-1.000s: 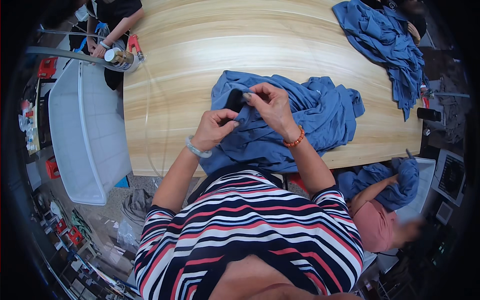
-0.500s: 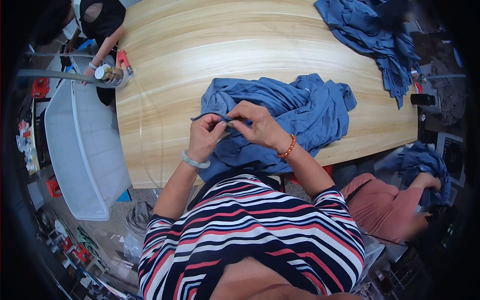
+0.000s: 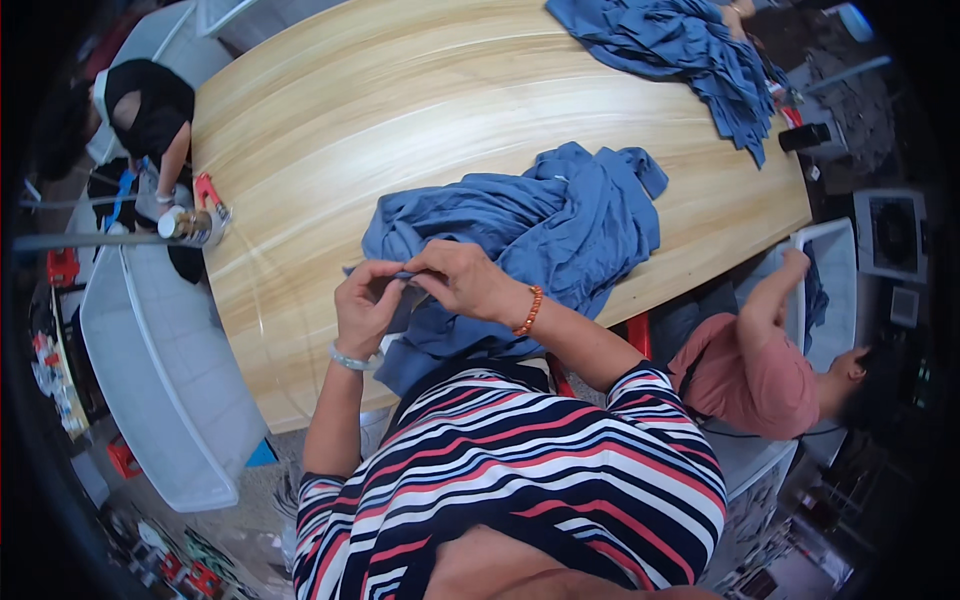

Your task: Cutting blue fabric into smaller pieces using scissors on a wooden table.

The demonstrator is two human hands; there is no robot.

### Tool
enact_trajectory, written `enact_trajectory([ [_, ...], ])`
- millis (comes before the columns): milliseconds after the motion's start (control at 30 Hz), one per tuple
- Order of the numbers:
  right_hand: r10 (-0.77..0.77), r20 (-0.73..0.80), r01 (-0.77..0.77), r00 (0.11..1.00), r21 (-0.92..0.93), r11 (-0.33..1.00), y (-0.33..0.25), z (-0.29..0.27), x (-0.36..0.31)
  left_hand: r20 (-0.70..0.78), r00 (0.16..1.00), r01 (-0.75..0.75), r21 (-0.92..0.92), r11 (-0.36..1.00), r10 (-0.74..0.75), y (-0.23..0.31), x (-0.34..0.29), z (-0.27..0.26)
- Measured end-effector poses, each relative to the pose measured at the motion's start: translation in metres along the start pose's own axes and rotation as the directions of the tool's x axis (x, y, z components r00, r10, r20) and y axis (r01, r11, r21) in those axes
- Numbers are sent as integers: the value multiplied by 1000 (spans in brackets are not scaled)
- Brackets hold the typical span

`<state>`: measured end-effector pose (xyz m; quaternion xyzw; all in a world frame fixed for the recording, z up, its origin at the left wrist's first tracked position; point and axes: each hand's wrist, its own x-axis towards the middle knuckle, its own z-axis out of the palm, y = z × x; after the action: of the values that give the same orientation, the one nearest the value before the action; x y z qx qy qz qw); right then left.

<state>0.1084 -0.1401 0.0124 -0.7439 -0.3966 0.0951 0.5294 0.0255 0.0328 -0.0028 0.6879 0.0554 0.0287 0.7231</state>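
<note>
Blue cloth: heaped and crumpled near my edge of the wooden table, directly in front of me. Long axis of the heap runs slantwise, from near-left by my body to far-right. A narrow fold of it is raised at the near-left side, lying roughly crosswise to me; a small end pokes out left past my fingertips.

Fingers: both hands pinched on that fold, tips almost meeting. Left hand: thumb and forefinger curved into a ring, closed at the cloth; the rest of this hand is over bare wood, left of the heap. Right hand: thumb and fingers clamped on the fold just beside the left tips, the hand itself above the cloth.

Key relation: bulk of the cloth lies away and to the right of the pinch, so my right hand is the nearer to it; my left is at its outer side. What the fold hides underneath, I cannot tell.

Outward: a second blue cloth at the far right of the table, well apart; a jar by the left edge.
</note>
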Motion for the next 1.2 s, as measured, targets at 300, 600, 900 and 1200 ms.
enact_trajectory([
  [300, 99, 56, -94, 994, -95, 991, 4, 2, -14, 57, 971, 237, -88, 967, -233, -4, -4, -10],
  [600, 223, -120, -237, 967, -120, 964, -9, 18, -18, -84, 990, -89, 259, 962, 114, 1, -14, 15],
  [900, -51, -223, 28, 973, -107, 994, -11, 21, -10, -118, 920, -238, 592, 770, 375, -9, -15, 18],
  [1200, 185, 339, 41, 923, -562, 826, 66, 56, -133, -161, 879, -45, 909, 413, 449, -63, 16, -101],
])
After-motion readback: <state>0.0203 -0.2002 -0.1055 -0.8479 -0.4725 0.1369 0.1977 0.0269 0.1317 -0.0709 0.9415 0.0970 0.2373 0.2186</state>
